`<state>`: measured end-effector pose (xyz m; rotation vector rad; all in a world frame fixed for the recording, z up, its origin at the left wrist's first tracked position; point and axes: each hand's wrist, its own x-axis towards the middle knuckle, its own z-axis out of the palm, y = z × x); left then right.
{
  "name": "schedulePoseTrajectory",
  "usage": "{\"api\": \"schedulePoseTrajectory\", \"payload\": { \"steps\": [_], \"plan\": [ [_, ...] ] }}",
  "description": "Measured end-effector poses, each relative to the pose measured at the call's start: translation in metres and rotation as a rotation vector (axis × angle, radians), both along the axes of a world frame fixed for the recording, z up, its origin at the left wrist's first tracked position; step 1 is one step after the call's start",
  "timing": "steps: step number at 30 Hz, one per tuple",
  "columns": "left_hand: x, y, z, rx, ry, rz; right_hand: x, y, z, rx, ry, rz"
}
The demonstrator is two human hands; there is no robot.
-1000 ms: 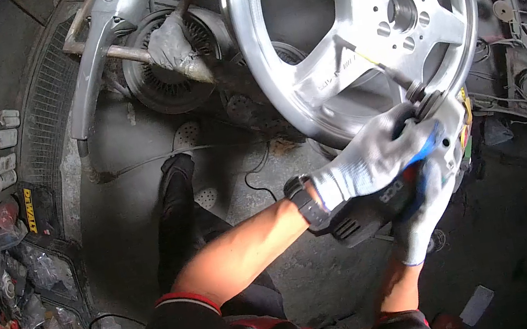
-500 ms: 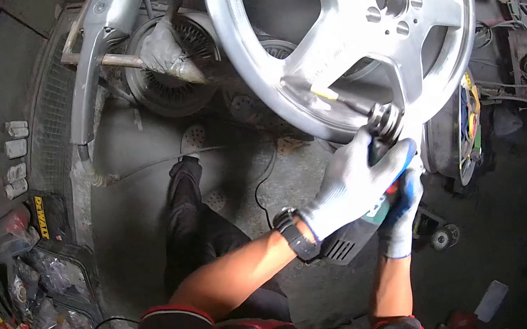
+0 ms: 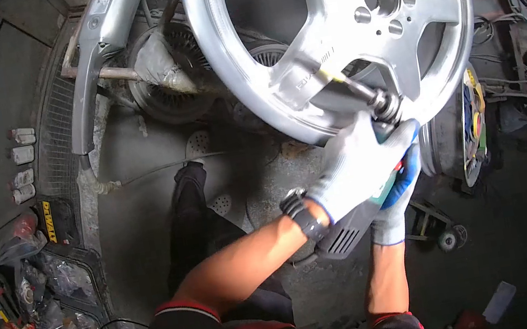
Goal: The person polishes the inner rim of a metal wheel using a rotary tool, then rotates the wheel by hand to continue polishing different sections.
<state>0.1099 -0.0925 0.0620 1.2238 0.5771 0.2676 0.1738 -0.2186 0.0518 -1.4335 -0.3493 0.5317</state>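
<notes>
In the head view, a silver alloy wheel [image 3: 342, 19] with wide spokes fills the upper middle. My left hand [image 3: 352, 167], in a white glove with a watch at the wrist, is wrapped around the front of a green and black straight grinder [image 3: 344, 237]. My right hand [image 3: 403, 192], in a white and blue glove, grips the same grinder's body from the right side. From the chuck [image 3: 386, 106], the shaft reaches up-left to a blurred yellowish tip [image 3: 332, 75] at the spoke edge near the rim. Part of the grinder is hidden by my gloves.
Another wheel [image 3: 182, 108] stands low behind a cloth-wrapped bar [image 3: 118, 74]. At left are a DeWalt case [image 3: 57, 221], small white containers [image 3: 23, 155] and bagged items [image 3: 71, 277]. A small wheeled trolley [image 3: 449, 238] sits at right. The grinder's cord [image 3: 305, 260] hangs near my leg.
The wheel sits slightly further left in view. The grinder's tip has shifted a little up and right along the spoke edge, with both hands still on the tool.
</notes>
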Motion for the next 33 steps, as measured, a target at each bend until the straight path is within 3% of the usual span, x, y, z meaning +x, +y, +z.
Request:
{"api": "schedulePoseTrajectory", "payload": {
  "steps": [6,8,9,10,12,16,18,19,20,22,25,28,30,33],
  "plan": [
    [-0.009,-0.013,-0.005,0.143,0.091,0.031,-0.002,-0.013,-0.004,-0.076,0.046,0.047],
    [0.005,-0.006,-0.001,0.005,0.013,0.043,0.016,-0.012,-0.005,0.218,0.172,0.119],
    [0.014,-0.006,-0.003,0.125,-0.016,0.103,0.022,-0.009,-0.006,0.121,0.117,0.025],
    [0.022,0.003,0.000,0.125,-0.001,0.025,0.027,0.000,0.001,0.308,0.278,0.181],
    [0.029,0.018,0.012,0.185,0.085,-0.106,0.037,0.010,0.002,0.288,0.300,-0.046],
    [0.029,0.016,0.009,0.212,0.100,-0.118,0.036,0.007,0.000,0.343,0.335,0.034],
    [0.018,0.004,-0.002,0.138,0.086,-0.053,0.025,-0.004,-0.008,0.228,0.237,0.012],
    [0.010,0.000,-0.004,0.047,0.032,-0.039,0.025,-0.014,-0.012,0.376,0.368,0.156],
    [0.007,-0.006,-0.008,0.047,0.034,-0.040,0.020,-0.020,-0.016,0.233,0.230,0.090],
    [0.003,-0.016,-0.018,-0.091,0.000,0.006,0.013,-0.019,-0.008,0.135,0.266,0.076],
    [0.006,-0.007,-0.006,-0.013,0.013,0.029,0.022,-0.020,-0.010,0.075,0.221,0.020],
    [0.022,0.008,-0.001,0.153,0.078,-0.037,0.031,0.002,-0.002,0.231,0.338,-0.070],
    [0.029,0.019,0.011,0.223,0.135,-0.115,0.038,0.006,0.001,0.209,0.257,-0.014],
    [0.031,0.018,0.004,0.215,0.080,-0.087,0.040,0.009,0.003,0.315,0.381,-0.025]
  ]
}}
